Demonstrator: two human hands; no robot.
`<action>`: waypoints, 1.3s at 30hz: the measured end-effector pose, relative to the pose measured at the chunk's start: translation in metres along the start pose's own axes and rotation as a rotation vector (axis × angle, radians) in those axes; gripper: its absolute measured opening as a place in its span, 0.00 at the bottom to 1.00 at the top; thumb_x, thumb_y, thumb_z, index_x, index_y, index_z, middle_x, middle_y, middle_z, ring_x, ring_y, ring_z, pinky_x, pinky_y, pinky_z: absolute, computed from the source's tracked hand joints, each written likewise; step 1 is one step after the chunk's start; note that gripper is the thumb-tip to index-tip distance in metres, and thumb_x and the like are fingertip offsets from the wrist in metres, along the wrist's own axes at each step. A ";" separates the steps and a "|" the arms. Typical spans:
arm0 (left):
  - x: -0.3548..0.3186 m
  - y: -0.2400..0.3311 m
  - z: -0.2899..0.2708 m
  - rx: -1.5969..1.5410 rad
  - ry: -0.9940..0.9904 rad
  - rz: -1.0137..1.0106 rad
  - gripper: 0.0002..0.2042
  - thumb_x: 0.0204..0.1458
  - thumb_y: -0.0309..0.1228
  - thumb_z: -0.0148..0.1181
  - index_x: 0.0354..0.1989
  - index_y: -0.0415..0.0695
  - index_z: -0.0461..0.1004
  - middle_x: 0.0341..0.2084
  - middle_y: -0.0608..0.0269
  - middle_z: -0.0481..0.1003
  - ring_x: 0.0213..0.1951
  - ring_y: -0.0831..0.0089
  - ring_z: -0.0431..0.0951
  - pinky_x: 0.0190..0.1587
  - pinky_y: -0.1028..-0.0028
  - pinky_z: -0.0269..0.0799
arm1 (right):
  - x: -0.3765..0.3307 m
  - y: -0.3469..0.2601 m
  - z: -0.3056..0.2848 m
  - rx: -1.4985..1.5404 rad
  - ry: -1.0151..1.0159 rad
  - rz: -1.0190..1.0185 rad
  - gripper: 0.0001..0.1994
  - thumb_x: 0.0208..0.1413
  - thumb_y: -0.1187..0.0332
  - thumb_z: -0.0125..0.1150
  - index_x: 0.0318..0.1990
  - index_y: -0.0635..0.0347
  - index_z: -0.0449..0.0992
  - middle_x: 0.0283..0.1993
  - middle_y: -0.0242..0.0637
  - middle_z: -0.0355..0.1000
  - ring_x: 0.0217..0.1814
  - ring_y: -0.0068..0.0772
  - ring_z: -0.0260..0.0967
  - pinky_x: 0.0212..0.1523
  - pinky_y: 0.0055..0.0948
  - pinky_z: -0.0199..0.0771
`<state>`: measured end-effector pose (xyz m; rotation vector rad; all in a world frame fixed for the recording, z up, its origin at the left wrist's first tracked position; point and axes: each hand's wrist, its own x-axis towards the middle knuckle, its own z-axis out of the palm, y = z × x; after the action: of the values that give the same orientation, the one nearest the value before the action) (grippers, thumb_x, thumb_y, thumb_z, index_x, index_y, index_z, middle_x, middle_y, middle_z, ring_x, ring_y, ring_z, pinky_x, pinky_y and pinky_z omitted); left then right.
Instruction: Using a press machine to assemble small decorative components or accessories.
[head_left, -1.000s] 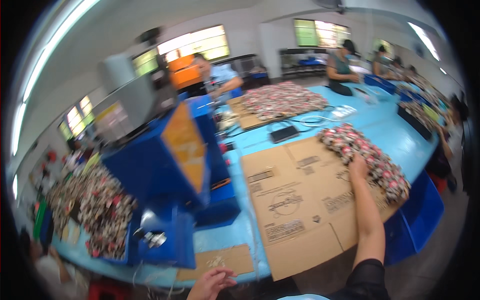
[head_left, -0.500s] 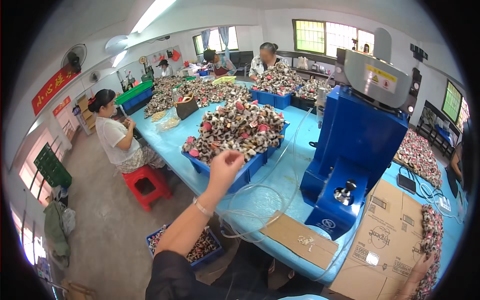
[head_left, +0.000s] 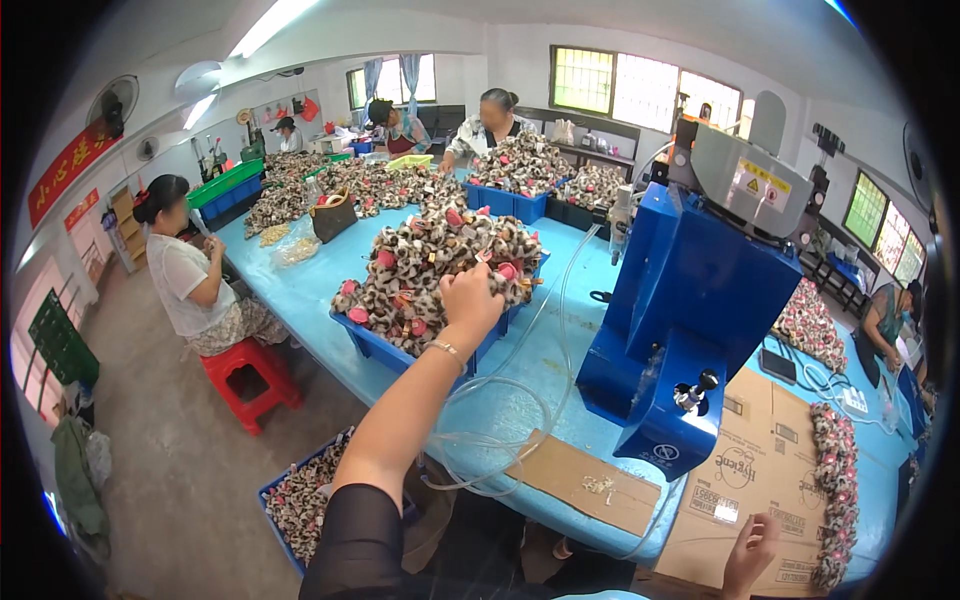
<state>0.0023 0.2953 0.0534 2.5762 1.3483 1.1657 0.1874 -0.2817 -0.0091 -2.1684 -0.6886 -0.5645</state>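
Note:
My left hand reaches onto a heap of spotted, furry plush pieces with pink patches. Its fingers are bent and closed at a plush piece on the near right side of the heap, their tips partly hidden. That heap overfills a blue plastic bin on the table. My right hand hovers over a flattened cardboard sheet, fingers apart and slightly bent, with nothing in it. Beside it, along the cardboard's right edge, lies a long row of plush pieces.
A blue press machine stands right of the bin, with clear tubing looping nearby. Small pale bits lie on a cardboard strip. Another blue bin sits on the floor. Several co-workers sit around the blue table.
My left hand has moved forward from the bin's near edge onto the plush heap. My right hand has left the plush row and shifted left over the cardboard. The view has turned right.

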 end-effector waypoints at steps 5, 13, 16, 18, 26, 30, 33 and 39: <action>-0.093 0.035 -0.078 -1.372 -0.565 -0.124 0.14 0.48 0.24 0.63 0.45 0.42 0.73 0.38 0.65 0.77 0.42 0.78 0.77 0.47 0.75 0.73 | -0.046 -0.018 0.026 0.332 -0.255 0.179 0.07 0.56 0.78 0.58 0.42 0.65 0.74 0.38 0.37 0.71 0.31 0.25 0.69 0.35 0.25 0.70; -0.235 0.084 -0.082 -1.796 -1.362 -0.391 0.14 0.56 0.30 0.61 0.48 0.39 0.71 0.42 0.64 0.77 0.45 0.78 0.76 0.48 0.78 0.72 | -0.014 -0.157 0.100 1.074 -0.878 0.193 0.14 0.59 0.77 0.57 0.52 0.64 0.72 0.37 0.33 0.71 0.28 0.15 0.64 0.26 0.17 0.63; -0.252 0.085 -0.076 -1.899 -1.468 -0.571 0.12 0.57 0.29 0.59 0.48 0.40 0.71 0.40 0.66 0.76 0.44 0.80 0.76 0.46 0.80 0.72 | 0.007 -0.177 0.090 0.939 -1.251 -0.018 0.13 0.58 0.68 0.65 0.49 0.61 0.76 0.31 0.32 0.73 0.29 0.19 0.68 0.31 0.22 0.69; -0.263 0.088 -0.080 -1.751 -1.455 -0.601 0.14 0.59 0.30 0.58 0.52 0.40 0.69 0.37 0.69 0.75 0.40 0.81 0.76 0.42 0.81 0.73 | -0.004 -0.181 0.087 0.867 -1.201 -0.083 0.09 0.57 0.65 0.67 0.42 0.59 0.79 0.27 0.36 0.75 0.27 0.23 0.70 0.29 0.24 0.70; -0.271 0.136 -0.107 -1.157 -1.005 0.518 0.45 0.44 0.32 0.73 0.69 0.42 0.50 0.40 0.56 0.75 0.42 0.66 0.78 0.41 0.69 0.75 | -0.070 -0.147 0.079 0.747 -0.730 -0.369 0.07 0.48 0.71 0.70 0.26 0.60 0.77 0.21 0.41 0.72 0.19 0.39 0.70 0.21 0.34 0.64; -0.280 0.136 -0.093 -1.231 -1.277 0.244 0.32 0.47 0.31 0.70 0.60 0.40 0.62 0.34 0.58 0.76 0.39 0.69 0.79 0.40 0.71 0.75 | -0.051 -0.157 0.059 0.708 -0.500 -0.635 0.04 0.52 0.74 0.69 0.34 0.61 0.80 0.25 0.45 0.75 0.21 0.43 0.73 0.22 0.30 0.69; -0.287 0.131 -0.088 -1.345 -1.666 -0.071 0.09 0.56 0.31 0.61 0.36 0.40 0.70 0.29 0.65 0.75 0.31 0.80 0.76 0.36 0.75 0.72 | -0.060 -0.136 0.064 0.549 -0.464 -0.727 0.04 0.50 0.77 0.70 0.33 0.61 0.80 0.18 0.38 0.68 0.13 0.38 0.62 0.15 0.33 0.61; -0.310 0.122 -0.073 -1.491 -1.442 -0.275 0.09 0.63 0.33 0.47 0.35 0.41 0.71 0.26 0.68 0.73 0.27 0.81 0.70 0.32 0.77 0.68 | -0.071 -0.128 0.083 0.474 -0.413 -0.518 0.02 0.55 0.72 0.66 0.31 0.58 0.79 0.20 0.43 0.69 0.17 0.45 0.65 0.19 0.38 0.62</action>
<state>-0.0660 -0.0251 -0.0428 1.2444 0.1646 -0.0841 0.0666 -0.1667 -0.0314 -1.6614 -1.4698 -0.1684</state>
